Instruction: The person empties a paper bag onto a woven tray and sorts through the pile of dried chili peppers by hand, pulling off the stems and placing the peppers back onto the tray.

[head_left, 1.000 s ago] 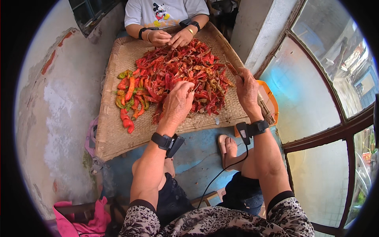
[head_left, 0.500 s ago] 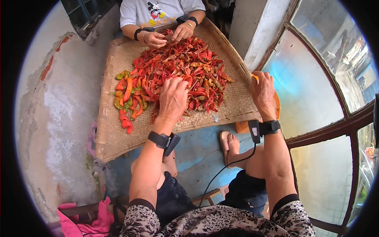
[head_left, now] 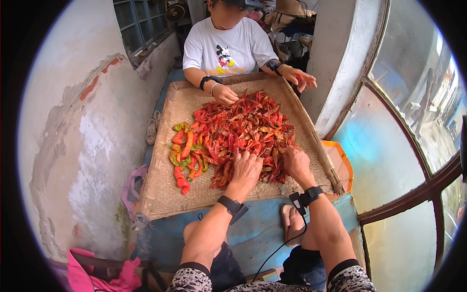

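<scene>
We worked over a large flat woven bamboo tray (head_left: pixel 160 194) that rested on a blue-painted surface (head_left: pixel 262 233). On the tray lay a broad heap of dried red chillies (head_left: pixel 243 131), spread across its middle and right. Just beside the heap, toward the left, sat a smaller cluster of green, orange and red chillies (head_left: pixel 187 155), touching its edge.
</scene>
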A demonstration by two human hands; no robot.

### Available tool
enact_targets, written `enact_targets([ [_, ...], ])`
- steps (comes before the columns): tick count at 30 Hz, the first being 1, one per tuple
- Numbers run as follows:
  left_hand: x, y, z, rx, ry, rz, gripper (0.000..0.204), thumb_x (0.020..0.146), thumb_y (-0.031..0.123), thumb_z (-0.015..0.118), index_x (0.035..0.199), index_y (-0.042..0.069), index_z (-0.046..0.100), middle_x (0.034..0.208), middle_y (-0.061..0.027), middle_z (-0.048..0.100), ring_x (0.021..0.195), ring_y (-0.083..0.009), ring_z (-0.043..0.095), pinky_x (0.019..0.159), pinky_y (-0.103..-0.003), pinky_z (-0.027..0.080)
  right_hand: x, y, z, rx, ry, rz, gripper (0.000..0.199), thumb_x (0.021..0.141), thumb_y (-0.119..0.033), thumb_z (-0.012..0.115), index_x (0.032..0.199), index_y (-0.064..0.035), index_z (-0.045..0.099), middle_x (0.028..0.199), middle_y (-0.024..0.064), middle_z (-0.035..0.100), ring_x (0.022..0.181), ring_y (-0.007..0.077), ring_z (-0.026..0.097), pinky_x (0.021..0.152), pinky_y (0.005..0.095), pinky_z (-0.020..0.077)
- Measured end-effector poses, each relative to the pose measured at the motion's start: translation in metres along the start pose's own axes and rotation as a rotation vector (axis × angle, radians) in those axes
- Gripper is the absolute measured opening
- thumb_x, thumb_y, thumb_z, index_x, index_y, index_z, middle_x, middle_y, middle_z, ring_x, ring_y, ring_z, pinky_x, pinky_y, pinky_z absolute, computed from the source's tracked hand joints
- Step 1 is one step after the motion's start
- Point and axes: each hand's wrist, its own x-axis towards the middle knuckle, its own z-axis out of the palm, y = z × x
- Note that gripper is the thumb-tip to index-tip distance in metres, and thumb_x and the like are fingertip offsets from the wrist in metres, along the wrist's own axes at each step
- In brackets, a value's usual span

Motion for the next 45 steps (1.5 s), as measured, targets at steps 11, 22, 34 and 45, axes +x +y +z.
enact_targets([
  [11, 0.013, -0.011, -0.021, -0.304, 0.163, -0.23, 0.01, 0.087, 0.013, 0.052, 0.09, 0.003, 0.05, 0.077, -0.017, 0.06, 0.073, -0.0359, 0.058, 0.065, -0.045, 0.047, -0.002, 0.015, -0.052, 0.343, 0.454, -0.181, 0.007, 0.079, 0.0, 0.06, 0.086, -0.0022, 0.059, 0.075, 0.0162, 0.06, 0.068, 0.0313, 0.061, 0.062, 0.0374, 0.0474],
  [22, 0.018, 0.008, -0.028, -0.444, 0.084, -0.284, 0.015, 0.091, 0.02, 0.052, 0.092, 0.005, 0.051, 0.07, -0.0191, 0.061, 0.065, -0.0372, 0.061, 0.058, -0.046, 0.047, -0.02, 0.09, -0.085, 0.17, 0.646, 0.156, 0.009, 0.084, -0.008, 0.058, 0.092, -0.0039, 0.06, 0.079, 0.0157, 0.061, 0.074, 0.0329, 0.059, 0.068, 0.041, 0.0462],
  [34, 0.015, 0.026, -0.001, -1.227, -0.14, -0.415, 0.026, 0.094, 0.023, 0.045, 0.095, -0.001, 0.054, 0.07, -0.01, 0.062, 0.056, -0.0157, 0.06, 0.055, -0.031, 0.048, -0.019, -0.027, -0.048, 0.562, -0.066, -0.117, 0.02, 0.085, -0.018, 0.061, 0.086, 0.0022, 0.061, 0.069, 0.0177, 0.059, 0.061, 0.0275, 0.059, 0.057, 0.0363, 0.0459],
  [45, 0.017, 0.021, -0.009, -0.811, 0.073, -0.256, 0.018, 0.087, 0.014, 0.058, 0.102, 0.004, 0.056, 0.085, -0.0104, 0.06, 0.075, -0.0226, 0.061, 0.067, -0.035, 0.049, -0.011, 0.054, -0.08, -0.038, 0.596, 0.059, 0.011, 0.089, -0.013, 0.054, 0.092, -0.0045, 0.06, 0.079, 0.013, 0.061, 0.074, 0.0299, 0.06, 0.066, 0.04, 0.0468],
])
